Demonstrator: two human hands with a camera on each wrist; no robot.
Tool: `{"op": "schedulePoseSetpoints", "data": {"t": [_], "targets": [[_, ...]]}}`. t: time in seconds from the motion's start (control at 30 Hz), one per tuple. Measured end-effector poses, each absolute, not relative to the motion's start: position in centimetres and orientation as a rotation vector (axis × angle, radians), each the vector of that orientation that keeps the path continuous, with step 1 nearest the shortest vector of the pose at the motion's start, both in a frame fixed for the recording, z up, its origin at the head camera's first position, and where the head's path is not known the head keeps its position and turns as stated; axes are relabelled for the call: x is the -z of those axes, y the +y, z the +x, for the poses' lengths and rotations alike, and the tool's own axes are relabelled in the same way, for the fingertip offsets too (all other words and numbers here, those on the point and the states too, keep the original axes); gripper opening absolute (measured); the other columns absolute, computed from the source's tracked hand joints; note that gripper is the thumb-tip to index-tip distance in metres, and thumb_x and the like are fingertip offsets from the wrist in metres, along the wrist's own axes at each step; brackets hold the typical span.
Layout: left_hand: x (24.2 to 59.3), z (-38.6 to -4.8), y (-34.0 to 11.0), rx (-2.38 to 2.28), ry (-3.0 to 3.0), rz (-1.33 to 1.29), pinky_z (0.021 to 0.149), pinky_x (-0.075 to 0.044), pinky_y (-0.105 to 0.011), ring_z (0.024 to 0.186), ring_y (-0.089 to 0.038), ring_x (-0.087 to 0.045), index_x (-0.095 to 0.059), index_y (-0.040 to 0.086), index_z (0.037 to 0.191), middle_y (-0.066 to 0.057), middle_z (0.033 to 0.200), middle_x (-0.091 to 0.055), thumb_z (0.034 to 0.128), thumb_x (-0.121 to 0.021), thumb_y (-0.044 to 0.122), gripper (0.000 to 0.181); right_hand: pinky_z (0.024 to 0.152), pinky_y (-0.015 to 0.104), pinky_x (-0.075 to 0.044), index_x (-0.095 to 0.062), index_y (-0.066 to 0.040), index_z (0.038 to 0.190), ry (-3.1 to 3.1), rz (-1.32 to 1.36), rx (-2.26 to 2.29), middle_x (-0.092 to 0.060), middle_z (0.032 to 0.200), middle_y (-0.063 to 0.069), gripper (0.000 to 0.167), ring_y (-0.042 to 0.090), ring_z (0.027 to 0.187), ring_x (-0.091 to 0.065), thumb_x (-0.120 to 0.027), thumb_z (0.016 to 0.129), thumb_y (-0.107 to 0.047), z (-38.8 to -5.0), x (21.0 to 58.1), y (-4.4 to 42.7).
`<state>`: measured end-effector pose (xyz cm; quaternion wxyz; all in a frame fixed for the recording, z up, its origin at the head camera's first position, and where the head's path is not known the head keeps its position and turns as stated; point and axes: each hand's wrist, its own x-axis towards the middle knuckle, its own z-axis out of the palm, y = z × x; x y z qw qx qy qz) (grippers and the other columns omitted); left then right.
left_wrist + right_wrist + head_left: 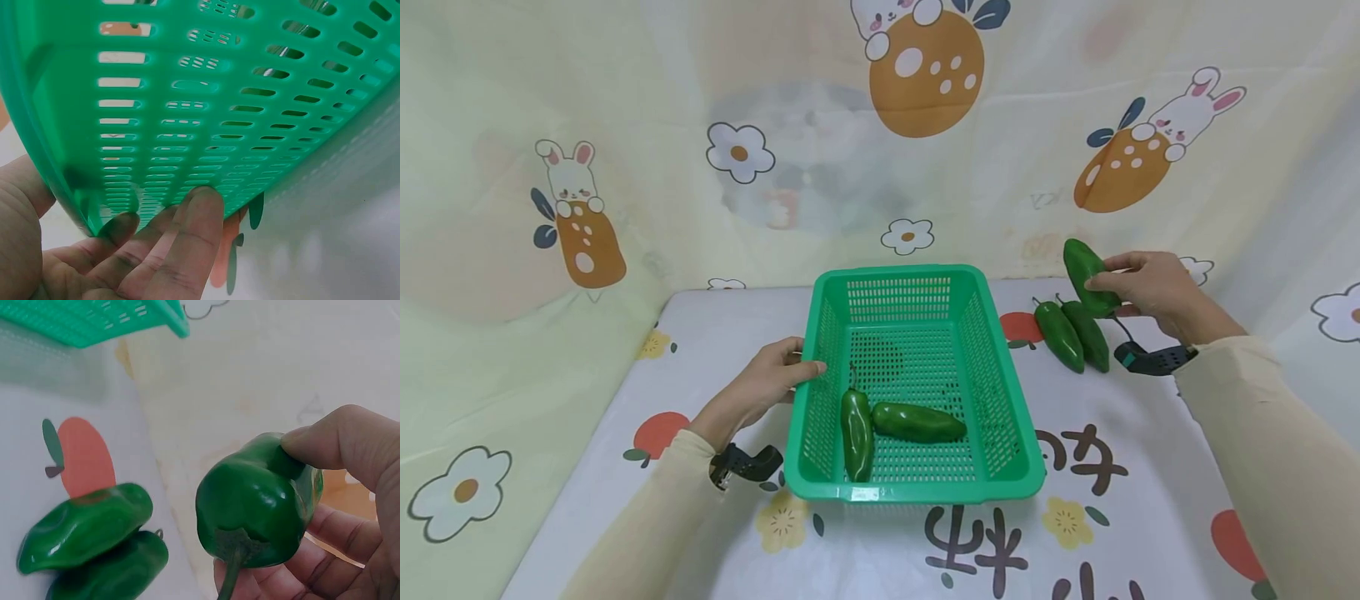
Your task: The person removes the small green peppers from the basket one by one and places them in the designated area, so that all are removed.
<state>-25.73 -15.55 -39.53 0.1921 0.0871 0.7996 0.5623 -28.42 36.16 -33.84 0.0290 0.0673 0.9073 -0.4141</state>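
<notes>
In the head view my right hand [1157, 292] holds a green pepper [1086, 279] in the air, thumb on one side and fingers on the other. The right wrist view shows this pepper [250, 506] with its stem pointing down. Below it, two more green peppers [1060, 333] lie side by side on the table. My left hand [767, 383] grips the left rim of a green plastic basket [917, 492]. In the left wrist view its fingers [194, 250] lie against the slotted outer wall, thumb over the rim. Inside the basket lie two green peppers [917, 422], touching or nearly so.
The table carries a white cloth [865, 558] printed with fruit, flowers and dark lettering. Behind it hangs a pale curtain [820, 208] with rabbit and flower prints, meeting the table's back edge. Each wrist wears a black camera [1153, 360].
</notes>
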Motion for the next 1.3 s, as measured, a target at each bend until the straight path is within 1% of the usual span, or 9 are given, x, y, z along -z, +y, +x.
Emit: {"op": "schedulePoseSetpoints", "data": {"t": [0.13,0.27,0.37,0.5,0.6,0.73,0.97,1.17,1.3], "targets": [[39.4,-25.6,-15.5,-1.585,2.237,0.244,0.087,-0.065,-0.045,0.102,-0.032,-0.075,-0.050,-0.006,0.142,-0.029,0.128,-0.064,0.1042,-0.062,0.014,0.044,0.077,0.026,-0.060,-0.044,0.010,0.147,2.796,0.235,1.270,-0.058,0.129,0.028,0.072,0.014,0.086,-0.068,-0.064,0.102,-0.043,-28.5,34.5,37.1],[39.4,-25.7,-15.5,-1.592,2.226,0.256,0.087,-0.065,-0.045,0.101,-0.031,-0.075,-0.049,-0.006,0.142,-0.029,0.128,-0.064,0.1039,-0.061,0.014,0.044,0.075,0.024,-0.060,-0.042,0.011,0.148,2.782,0.277,1.267,-0.054,0.133,0.032,0.075,0.015,0.087,-0.067,-0.064,0.102,-0.044,-28.5,35.1,38.0],[39.5,-25.7,-15.5,-1.592,2.221,0.260,0.087,-0.065,-0.046,0.101,-0.030,-0.075,-0.049,-0.006,0.142,-0.029,0.128,-0.063,0.1037,-0.062,0.014,0.045,0.073,0.023,-0.060,-0.041,0.012,0.148,2.779,0.283,1.273,-0.054,0.133,0.033,0.074,0.014,0.086,-0.068,-0.064,0.102,-0.042,-28.5,35.6,38.6],[39.4,-25.7,-15.5,-1.587,2.230,0.256,0.086,-0.065,-0.046,0.101,-0.031,-0.075,-0.049,-0.006,0.143,-0.029,0.129,-0.063,0.1036,-0.062,0.014,0.046,0.073,0.027,-0.063,-0.042,0.014,0.147,2.778,0.279,1.289,-0.056,0.129,0.034,0.072,0.010,0.082,-0.069,-0.065,0.102,-0.038,-28.6,36.2,39.4],[39.4,-25.6,-15.5,-1.585,2.240,0.254,0.085,-0.065,-0.045,0.101,-0.032,-0.075,-0.049,-0.005,0.143,-0.029,0.128,-0.064,0.1038,-0.062,0.014,0.045,0.075,0.030,-0.065,-0.043,0.014,0.147,2.759,0.296,1.306,-0.060,0.126,0.031,0.072,0.008,0.080,-0.069,-0.067,0.101,-0.037,-28.9,37.1,40.0],[39.4,-25.6,-15.4,-1.581,2.240,0.250,0.086,-0.065,-0.045,0.100,-0.031,-0.075,-0.049,-0.005,0.142,-0.029,0.128,-0.064,0.1040,-0.062,0.014,0.045,0.076,0.032,-0.065,-0.043,0.013,0.147,2.729,0.331,1.313,-0.061,0.123,0.025,0.072,0.008,0.081,-0.068,-0.067,0.101,-0.037,-29.2,38.4,41.1],[39.4,-25.6,-15.5,-1.577,2.242,0.247,0.086,-0.065,-0.046,0.102,-0.033,-0.075,-0.048,-0.006,0.144,-0.029,0.129,-0.063,0.1037,-0.062,0.015,0.047,0.084,0.039,-0.065,-0.039,0.014,0.149,2.699,0.359,1.288,-0.051,0.135,0.033,0.079,0.013,0.085,-0.067,-0.066,0.101,-0.042,-29.8,39.7,42.3],[39.3,-25.6,-15.6,-1.574,2.252,0.233,0.088,-0.064,-0.047,0.101,-0.031,-0.075,-0.049,-0.005,0.143,-0.029,0.129,-0.064,0.1040,-0.062,0.014,0.046,0.083,0.035,-0.064,-0.036,0.014,0.151,2.637,0.390,1.272,-0.046,0.138,0.033,0.080,0.016,0.090,-0.065,-0.065,0.101,-0.041,-30.3,41.0,42.9],[39.2,-25.5,-15.5,-1.571,2.251,0.232,0.088,-0.064,-0.046,0.101,-0.031,-0.075,-0.049,-0.005,0.143,-0.028,0.128,-0.064,0.1042,-0.061,0.014,0.044,0.080,0.032,-0.063,-0.035,0.014,0.151,2.621,0.419,1.260,-0.042,0.143,0.035,0.080,0.027,0.102,-0.063,-0.065,0.100,-0.040,-30.3,41.7,43.2]]}}
